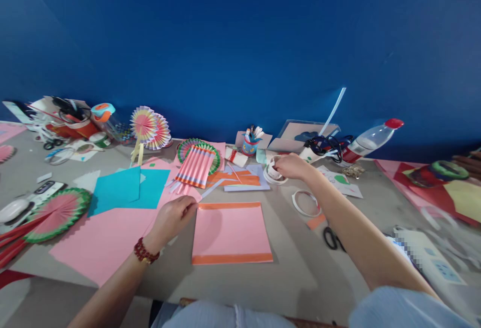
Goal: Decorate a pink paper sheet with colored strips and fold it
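My left hand (173, 217) pinches the upper left corner of a pink paper sheet (231, 232) that has orange strips along its top and bottom edges. The sheet lies flat on the grey table (285, 268). My right hand (291, 166) reaches far across the table and closes its fingers on a white tape roll (273, 173). A second white tape ring (305, 202) lies nearer, beside my right forearm. A red bead bracelet (145, 253) sits on my left wrist.
Large pink paper (101, 242) and blue paper (130, 190) lie to the left, with folded paper fans (56, 212) around. Scissors (332, 237) lie under my right arm. A plastic bottle (370, 140), a pen cup (250, 142) and clutter line the blue wall.
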### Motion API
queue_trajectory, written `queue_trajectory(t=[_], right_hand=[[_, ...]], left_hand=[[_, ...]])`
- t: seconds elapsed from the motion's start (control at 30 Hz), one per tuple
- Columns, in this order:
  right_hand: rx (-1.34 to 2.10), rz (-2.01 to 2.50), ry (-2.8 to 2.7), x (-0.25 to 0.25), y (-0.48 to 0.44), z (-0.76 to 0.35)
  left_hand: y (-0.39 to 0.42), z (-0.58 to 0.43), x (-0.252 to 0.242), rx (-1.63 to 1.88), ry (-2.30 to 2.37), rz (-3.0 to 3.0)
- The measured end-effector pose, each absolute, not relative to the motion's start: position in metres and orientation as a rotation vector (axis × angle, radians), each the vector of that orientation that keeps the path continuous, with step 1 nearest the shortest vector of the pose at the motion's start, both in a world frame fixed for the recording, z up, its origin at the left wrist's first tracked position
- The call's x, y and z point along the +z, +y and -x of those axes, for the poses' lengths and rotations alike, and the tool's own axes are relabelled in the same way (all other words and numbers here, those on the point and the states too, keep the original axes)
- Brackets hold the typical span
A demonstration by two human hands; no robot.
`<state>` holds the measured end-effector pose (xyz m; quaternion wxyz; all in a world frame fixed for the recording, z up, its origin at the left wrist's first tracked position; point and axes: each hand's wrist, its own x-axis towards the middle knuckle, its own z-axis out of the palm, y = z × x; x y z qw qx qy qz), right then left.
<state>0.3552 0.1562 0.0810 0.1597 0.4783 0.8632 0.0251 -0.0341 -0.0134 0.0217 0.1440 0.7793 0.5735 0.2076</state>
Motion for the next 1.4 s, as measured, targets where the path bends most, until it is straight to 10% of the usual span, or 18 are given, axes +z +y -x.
queue_trajectory(t=[0.57,1.4], right_hand=[[0.511,-2.179,2.848,0.099,0.093,-0.362],[-0.89,-1.734,3.136,0.041,0.02,-0.315]], left_hand=[[0.023,-0.001,0.032,0.118,1.864,-2.481],[0.043,0.002,0.057,0.544,1.62,-2.141]])
